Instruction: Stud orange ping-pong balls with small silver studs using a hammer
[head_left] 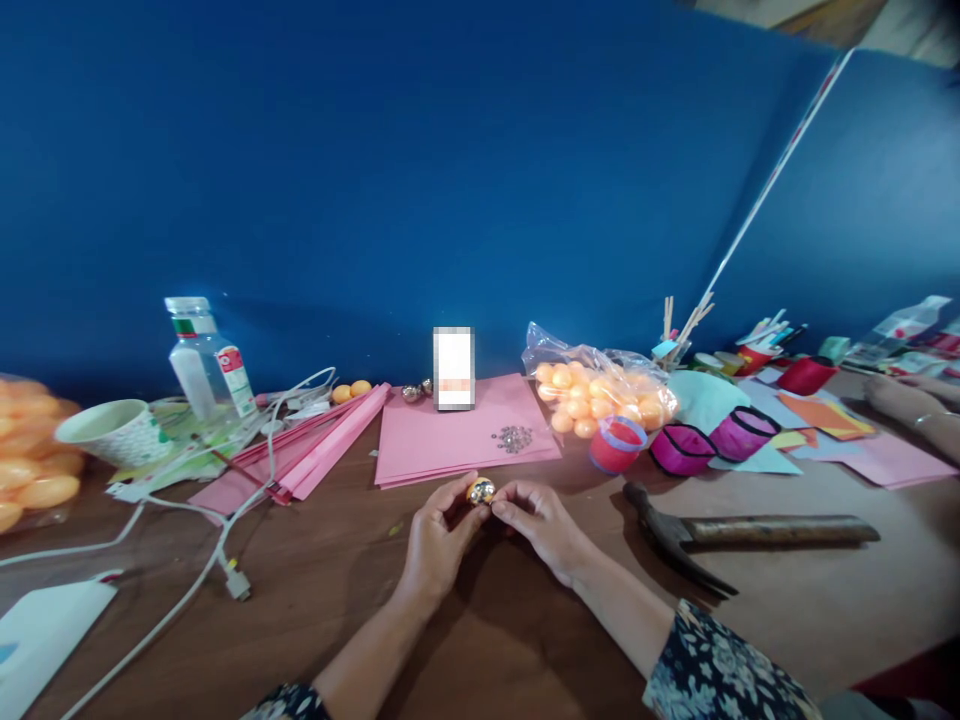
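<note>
Between my hands is a small orange ball [481, 491] partly covered with shiny silver pieces. My left hand [442, 530] is closed around its left side, fingers curled. My right hand [538, 522] is pinched at the ball's right edge; whether a small piece is between its fingertips is too small to tell. Just beyond, a pile of small silver pieces [514, 438] lies on pink paper sheets [435, 440]. Dark shiny balls [412, 393] sit at the back of the paper, beside an upright blurred white rectangle [454, 368].
To the right are a bag of orange balls [592, 390], a red container [616, 447], purple pouches [682, 450] and a hammer [780, 531]. White cables [217, 550], a cup [116, 432] and a bottle [196, 360] are left. Another person's hand [896, 400] is far right.
</note>
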